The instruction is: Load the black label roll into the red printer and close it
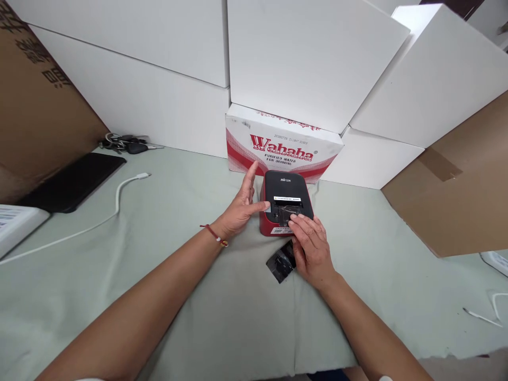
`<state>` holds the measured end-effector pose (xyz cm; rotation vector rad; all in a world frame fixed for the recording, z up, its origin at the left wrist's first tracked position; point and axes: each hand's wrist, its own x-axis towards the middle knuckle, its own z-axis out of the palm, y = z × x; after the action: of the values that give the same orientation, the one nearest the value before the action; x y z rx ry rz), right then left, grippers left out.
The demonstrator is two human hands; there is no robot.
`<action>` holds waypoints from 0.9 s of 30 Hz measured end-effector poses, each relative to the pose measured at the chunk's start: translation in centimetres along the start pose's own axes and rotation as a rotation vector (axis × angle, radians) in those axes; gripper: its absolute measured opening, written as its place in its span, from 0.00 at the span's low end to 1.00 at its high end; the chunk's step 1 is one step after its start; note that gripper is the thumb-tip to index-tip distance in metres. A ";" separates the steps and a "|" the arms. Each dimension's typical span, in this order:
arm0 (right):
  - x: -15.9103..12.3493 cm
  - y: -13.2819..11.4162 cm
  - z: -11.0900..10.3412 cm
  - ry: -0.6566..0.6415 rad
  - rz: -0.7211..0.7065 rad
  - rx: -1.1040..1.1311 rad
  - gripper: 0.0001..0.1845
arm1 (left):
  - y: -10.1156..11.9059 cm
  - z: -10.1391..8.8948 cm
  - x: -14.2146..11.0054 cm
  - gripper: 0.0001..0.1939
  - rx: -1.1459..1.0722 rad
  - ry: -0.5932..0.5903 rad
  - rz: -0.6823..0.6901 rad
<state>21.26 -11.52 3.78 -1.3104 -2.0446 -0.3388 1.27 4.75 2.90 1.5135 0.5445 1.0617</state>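
Note:
A small box-shaped device (284,184) with a black top and red sides, which looks like a label printer, sits on the cloth in front of me. My left hand (241,209) is open at its left side, fingers stretched upward and thumb touching the top edge near a pale tab (267,208). Fingers of my right hand (311,246) press together over the front right corner, their tips on a dark shiny piece (286,216) on the top. The right thumb is down at the front. Beneath that thumb lies a black glossy sheet (281,263), partly hidden.
Behind the device stands a red and white Wahaha carton (283,144) against white boxes (297,53). At left are keys (130,144), a black flat slab (75,180) and a white cable (118,200). Brown cardboard (456,185) stands at right. Green cloth (222,328) covers the table.

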 end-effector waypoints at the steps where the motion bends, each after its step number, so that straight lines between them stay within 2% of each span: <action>1: 0.0 0.0 0.0 0.001 -0.002 0.002 0.40 | -0.2 -0.1 -0.1 0.59 -0.002 -0.025 -0.006; 4: 0.0 -0.2 0.0 0.003 0.007 0.004 0.39 | -0.8 -0.2 -0.3 0.59 -0.003 -0.071 -0.035; 8: 0.2 -0.7 -0.2 0.000 0.033 0.002 0.36 | -1.1 -0.4 -0.5 0.58 0.014 -0.069 -0.040; 12: 1.8 -0.7 -2.1 -0.033 0.082 0.108 0.22 | -1.1 -0.5 -0.8 0.53 0.087 -0.048 -0.018; 14: 3.5 -0.2 -3.5 -0.076 0.156 0.246 0.15 | -1.3 -0.5 -0.8 0.52 0.067 -0.053 -0.044; 17: 7.2 1.1 -5.2 -0.165 0.377 0.373 0.18 | -1.7 -0.4 -0.6 0.50 -0.021 -0.076 -0.076; 19: 10.2 2.1 -5.3 -0.298 0.490 0.309 0.18 | -1.8 -0.3 -0.4 0.50 -0.077 -0.078 -0.081; 20: 11.7 2.6 -4.9 -0.401 0.498 0.237 0.16 | -1.9 -0.3 -0.3 0.51 -0.099 -0.074 -0.083; 22: 14.6 3.3 -3.7 -0.669 0.431 0.041 0.13 | -1.9 -0.2 -0.1 0.51 -0.129 -0.065 -0.081; 24: 16.9 3.6 -2.0 -0.908 0.332 -0.140 0.18 | -1.9 -0.2 -0.1 0.51 -0.137 -0.061 -0.075; 27: 18.8 3.8 0.4 -1.073 0.272 -0.273 0.25 | -2.1 -0.2 0.0 0.51 -0.127 -0.065 -0.083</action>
<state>19.44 3.70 15.40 -2.2290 -2.6377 0.3096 1.52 5.34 0.89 1.3976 0.4820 0.9620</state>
